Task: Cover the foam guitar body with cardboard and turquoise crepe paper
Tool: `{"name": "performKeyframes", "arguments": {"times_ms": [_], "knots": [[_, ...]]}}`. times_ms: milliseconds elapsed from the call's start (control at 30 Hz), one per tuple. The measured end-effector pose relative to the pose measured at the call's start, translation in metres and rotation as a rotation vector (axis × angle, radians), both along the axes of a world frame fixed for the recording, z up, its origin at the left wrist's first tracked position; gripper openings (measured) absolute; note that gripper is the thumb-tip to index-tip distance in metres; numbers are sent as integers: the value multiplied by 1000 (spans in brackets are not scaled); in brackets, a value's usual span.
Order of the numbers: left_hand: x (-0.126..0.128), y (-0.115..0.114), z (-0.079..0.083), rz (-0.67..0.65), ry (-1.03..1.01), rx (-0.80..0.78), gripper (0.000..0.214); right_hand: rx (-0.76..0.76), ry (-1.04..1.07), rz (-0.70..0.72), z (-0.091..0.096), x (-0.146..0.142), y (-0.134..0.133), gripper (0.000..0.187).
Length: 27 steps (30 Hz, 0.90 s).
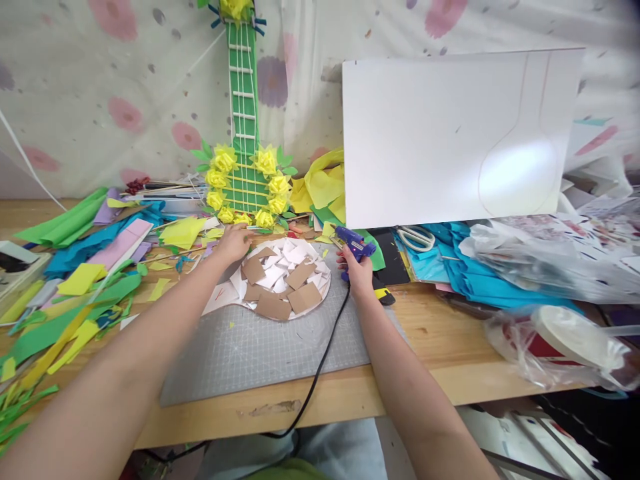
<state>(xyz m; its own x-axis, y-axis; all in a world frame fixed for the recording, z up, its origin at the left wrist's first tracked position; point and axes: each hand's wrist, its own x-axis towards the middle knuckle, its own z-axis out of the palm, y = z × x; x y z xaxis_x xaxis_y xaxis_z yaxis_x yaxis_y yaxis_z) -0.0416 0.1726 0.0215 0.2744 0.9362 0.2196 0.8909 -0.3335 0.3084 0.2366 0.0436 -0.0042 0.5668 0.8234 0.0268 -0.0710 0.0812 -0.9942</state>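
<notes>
My right hand (358, 275) is closed around a blue glue gun (354, 243), whose black cord (320, 363) trails back over the table's front edge. My left hand (233, 243) rests at the far left rim of a round white cut-out (280, 280) covered with white and brown cardboard squares; its fingers are bent and partly hidden, with nothing visible in them. The cut-out lies on a grey cutting mat (260, 353). Just behind it stands a green paper guitar (245, 167) ringed with yellow paper flowers, leaning against the wall.
A large white board (450, 133) with a pencilled outline leans at the back right. Scissors (417, 237) lie on blue paper beneath it. Green, yellow and blue scraps (65, 293) crowd the left side. Plastic bags and a tape roll (570, 333) sit at right on the wooden table (450, 360).
</notes>
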Motion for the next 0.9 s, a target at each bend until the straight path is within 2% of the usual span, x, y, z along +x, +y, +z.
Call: {"name": "performKeyframes", "arguments": {"times_ms": [33, 100, 300, 400, 467, 533, 633, 733, 800, 900], "knots": [[3, 5, 0, -35, 3, -16, 25, -1, -3, 2, 0, 0, 0, 40], [7, 12, 2, -19, -39, -70, 28, 0, -16, 7, 0, 1, -1, 40], [-10, 5, 13, 294, -253, -162, 34, 1, -15, 3, -1, 0, 0, 38], [-19, -8, 16, 350, -212, -108, 33, 6, -7, 23, 1, 0, -1, 36], [-14, -18, 18, 308, -186, 11, 37, 27, -2, 66, 3, 0, -3, 36], [2, -28, 23, 201, -256, 64, 35, 54, 2, 129, 5, -1, -5, 35], [39, -42, 33, -60, -401, -46, 27, 90, 15, 193, 6, -2, -8, 35], [71, -53, 43, -189, -483, -112, 22, 132, 64, 186, 5, -3, -8, 37], [80, -56, 47, -184, -516, -131, 21, 139, 108, 189, 3, -3, -2, 38], [77, -50, 47, -92, -504, -159, 23, 59, 152, 218, -3, -1, 13, 39]]}}
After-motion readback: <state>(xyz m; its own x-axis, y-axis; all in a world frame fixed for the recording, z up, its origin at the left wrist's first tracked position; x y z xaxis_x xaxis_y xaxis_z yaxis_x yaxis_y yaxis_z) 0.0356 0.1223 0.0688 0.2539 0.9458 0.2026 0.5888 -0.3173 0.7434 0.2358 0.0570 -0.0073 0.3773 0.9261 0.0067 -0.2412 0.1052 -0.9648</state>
